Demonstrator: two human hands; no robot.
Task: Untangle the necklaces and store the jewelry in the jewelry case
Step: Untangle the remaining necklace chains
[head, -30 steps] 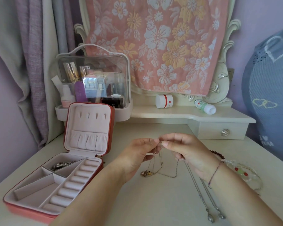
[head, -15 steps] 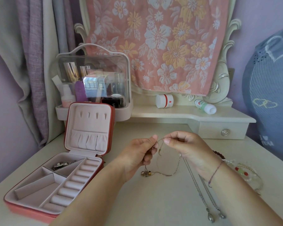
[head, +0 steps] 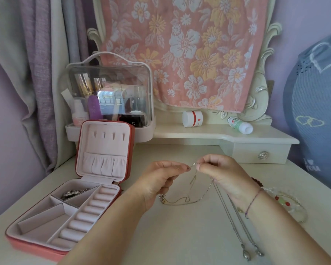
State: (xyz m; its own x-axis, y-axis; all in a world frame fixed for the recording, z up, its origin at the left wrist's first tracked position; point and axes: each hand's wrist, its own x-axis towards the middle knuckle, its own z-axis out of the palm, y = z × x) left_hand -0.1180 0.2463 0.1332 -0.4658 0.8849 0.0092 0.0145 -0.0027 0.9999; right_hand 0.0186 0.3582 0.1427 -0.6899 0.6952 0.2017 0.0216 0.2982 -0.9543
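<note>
Gold-toned and fine, the chain ran in a short taut stretch between the two hands, raised above the table. The left hand pinched it between thumb and forefinger, with the other fingers curled under the palm. The right hand pinched it just beside, thumb against forefinger, the rest folded loosely.

A loose end with a small clasp hung down between the hands. The rest of the chain dropped from under the right hand to the table, curved leftward and ended in a small pendant beside the left wrist.

Two silver necklaces lay side by side on the table under the right forearm. They ran toward the near edge, and each ended in a drop. Whether they crossed the chain under the hand could not be told.

The case stood open on the table's left, well apart from the hands, with its lid upright and ring rolls along its right side. A metal piece lay in its far compartment. Beaded bracelets lay on the table to the right of the right wrist, which wore a thread band.

Behind the case stood a clear organizer. On the shelf were a white jar and a bottle lying down.
</note>
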